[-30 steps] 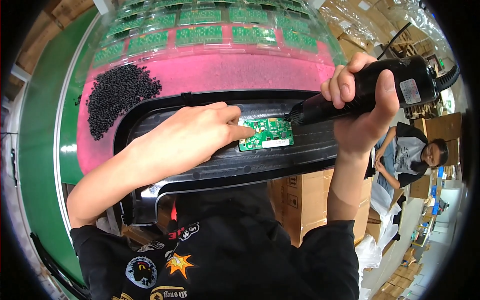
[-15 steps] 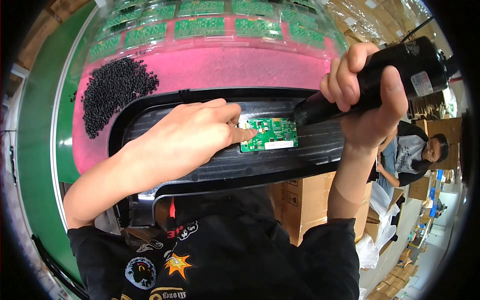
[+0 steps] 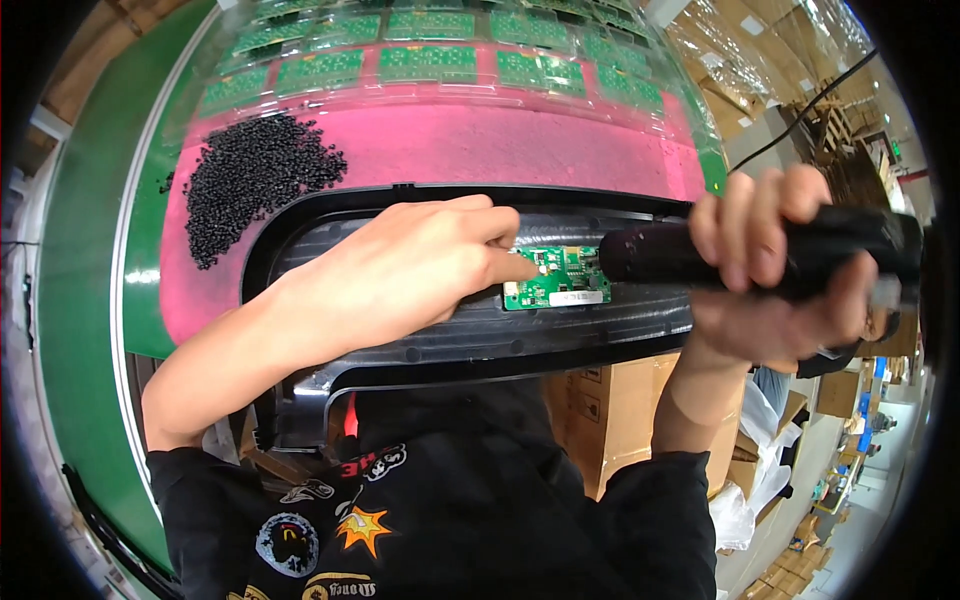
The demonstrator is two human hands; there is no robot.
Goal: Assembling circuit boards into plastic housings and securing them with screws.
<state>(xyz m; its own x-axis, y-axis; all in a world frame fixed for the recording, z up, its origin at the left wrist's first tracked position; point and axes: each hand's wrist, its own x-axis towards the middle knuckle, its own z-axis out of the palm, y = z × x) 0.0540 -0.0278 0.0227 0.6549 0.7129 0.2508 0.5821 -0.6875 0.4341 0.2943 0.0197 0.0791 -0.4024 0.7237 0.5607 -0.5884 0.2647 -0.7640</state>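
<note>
A green circuit board (image 3: 540, 292) with a white label strip lies inside a long, curved black plastic housing (image 3: 450, 350). My left hand (image 3: 430, 255) reaches over the housing, fingers mostly curled, with its index fingertip pressing on the board's left part. Wrapped around a thick black electric screwdriver (image 3: 650, 257), my right hand (image 3: 750, 235) is smeared by motion. The tool lies almost level, its nose over the board's right edge; its bit and any screw there cannot be made out.
A heap of small black screws (image 3: 260, 170) sits on the pink mat (image 3: 480, 140) at the far left. Clear trays of green circuit boards (image 3: 428, 62) stand behind. Cardboard boxes (image 3: 610, 420) are at the near right, with a cable (image 3: 810, 105) behind the screwdriver. Another person is partly hidden at right.
The screwdriver has swung from a slant to nearly level, my right hand dropping slightly and moving right with it. My left index finger stays on the board. The whole view has shifted slightly.
</note>
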